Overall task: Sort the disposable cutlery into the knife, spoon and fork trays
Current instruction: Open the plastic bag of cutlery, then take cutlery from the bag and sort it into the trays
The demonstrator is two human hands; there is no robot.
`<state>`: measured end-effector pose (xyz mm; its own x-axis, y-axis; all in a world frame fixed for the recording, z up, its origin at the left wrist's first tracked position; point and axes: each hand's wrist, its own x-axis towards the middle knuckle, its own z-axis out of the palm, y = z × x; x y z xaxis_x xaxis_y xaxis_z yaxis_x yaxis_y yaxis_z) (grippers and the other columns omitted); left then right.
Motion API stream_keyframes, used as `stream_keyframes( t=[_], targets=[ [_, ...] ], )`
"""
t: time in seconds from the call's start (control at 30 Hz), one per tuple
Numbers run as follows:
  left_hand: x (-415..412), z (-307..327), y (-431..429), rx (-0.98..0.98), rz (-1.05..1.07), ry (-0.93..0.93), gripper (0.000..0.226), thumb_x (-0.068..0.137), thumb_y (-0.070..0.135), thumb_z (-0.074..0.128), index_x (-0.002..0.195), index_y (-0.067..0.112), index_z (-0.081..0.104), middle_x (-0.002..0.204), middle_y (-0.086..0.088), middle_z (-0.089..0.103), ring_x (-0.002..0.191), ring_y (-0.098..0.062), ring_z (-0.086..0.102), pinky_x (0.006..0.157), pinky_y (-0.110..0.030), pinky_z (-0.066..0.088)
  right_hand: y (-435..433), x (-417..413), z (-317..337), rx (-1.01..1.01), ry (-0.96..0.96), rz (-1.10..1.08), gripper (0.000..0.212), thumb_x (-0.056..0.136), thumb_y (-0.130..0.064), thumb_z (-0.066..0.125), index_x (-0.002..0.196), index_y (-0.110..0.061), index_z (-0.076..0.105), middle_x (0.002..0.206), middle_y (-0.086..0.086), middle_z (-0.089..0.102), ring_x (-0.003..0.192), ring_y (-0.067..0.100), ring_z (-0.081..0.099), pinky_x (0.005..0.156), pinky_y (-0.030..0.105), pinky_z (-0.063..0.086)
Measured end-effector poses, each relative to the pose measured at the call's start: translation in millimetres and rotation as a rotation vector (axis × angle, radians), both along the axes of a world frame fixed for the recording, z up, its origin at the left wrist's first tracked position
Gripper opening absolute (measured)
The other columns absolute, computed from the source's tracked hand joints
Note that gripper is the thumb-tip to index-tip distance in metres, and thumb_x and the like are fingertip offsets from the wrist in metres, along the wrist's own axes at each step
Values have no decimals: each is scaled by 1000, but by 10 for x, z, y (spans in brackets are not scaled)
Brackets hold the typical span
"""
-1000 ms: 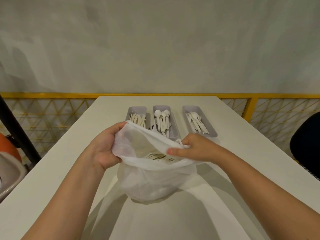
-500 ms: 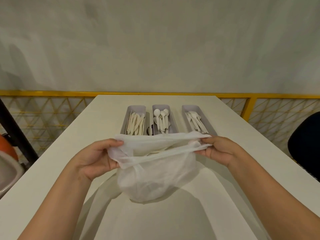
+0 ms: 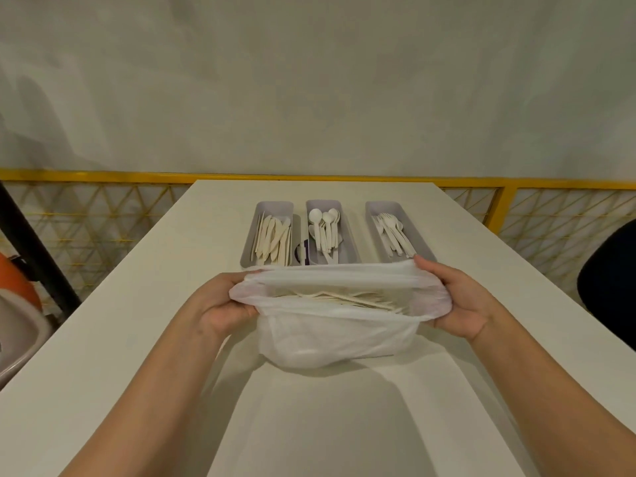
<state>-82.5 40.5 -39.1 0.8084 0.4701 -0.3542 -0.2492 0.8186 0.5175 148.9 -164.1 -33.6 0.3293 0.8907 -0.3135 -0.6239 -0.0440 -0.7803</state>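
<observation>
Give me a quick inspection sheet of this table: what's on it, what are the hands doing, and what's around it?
Surface: white table, plain top.
Job's things: knife tray, spoon tray and fork tray side by side at the far end, each partly filled; plastic bag nearer, with loose cutlery inside.
Clutter: small dark object between the knife and spoon trays; cannot tell what it is.
Grippers: left hand and right hand each grip one side of the bag's mouth, holding it open.
Cables: nothing seen.
Surroundings: yellow railing, grey wall, dark chair on the right.
</observation>
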Motion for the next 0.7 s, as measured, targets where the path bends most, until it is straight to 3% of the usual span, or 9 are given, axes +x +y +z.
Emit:
stream_keyframes(
  t=[0.1,0.13,0.3,0.37,0.43,0.5,0.57,0.63,0.7],
  targets=[
    [-8,111,-152,292,-33,292,18,82,-6,53,98,-1,60,70,-10,61,53,-16,58,42,-18,50,-73,15,-8,-201,-121,-74,36,63,-20,80,95,-5,70,81,12,72,64,24,71,52,35,58],
    [-25,115,-166,423,-15,393,20,91,-2,42,100,5,58,75,-9,58,57,-16,55,41,-18,49,-102,30,-14,-286,-233,-65,29,79,-20,67,102,-3,67,84,12,73,67,24,70,54,34,58],
    [-93,127,-194,1063,116,754,27,91,5,49,115,19,50,99,-8,56,76,-18,53,61,-25,45,-163,-12,137,-503,-951,-79,28,92,-20,57,118,-10,58,106,8,62,90,22,61,67,26,49],
    [-55,166,-255,1382,366,720,23,87,6,56,105,21,54,104,-4,57,79,-12,53,68,-24,44,-112,-55,230,-398,-1378,-301,26,89,-13,60,115,-14,58,102,5,54,92,17,56,70,20,39],
    [-13,270,-393,1636,500,573,20,84,4,59,94,21,58,98,2,58,81,-4,53,68,-11,41,-49,-200,339,-133,-1629,-484,21,86,-5,60,105,-13,63,99,4,54,88,3,53,71,7,36],
    [57,318,-514,1843,410,455,13,81,10,56,87,20,61,90,9,57,85,-2,53,73,-6,37,19,-354,404,103,-1705,-485,16,84,-3,60,95,-13,67,93,0,56,86,0,53,72,3,36],
    [142,280,-569,1995,184,467,15,80,19,54,89,21,66,91,11,57,95,-7,52,88,-19,39,97,-456,385,219,-1732,-279,14,83,-9,60,91,-15,69,87,-7,58,85,0,54,72,6,37],
    [202,217,-556,2104,-67,650,20,86,28,58,105,24,65,109,10,56,114,-13,46,101,-32,33,186,-471,294,152,-1742,21,14,83,-17,65,96,-17,71,89,-16,56,86,-5,53,73,5,35],
    [210,187,-525,2120,-284,863,41,85,39,61,124,27,54,131,11,46,129,-13,34,108,-31,20,243,-412,156,-37,-1750,238,26,83,-25,69,109,-22,67,98,-16,54,95,0,51,79,10,35]
  ],
)
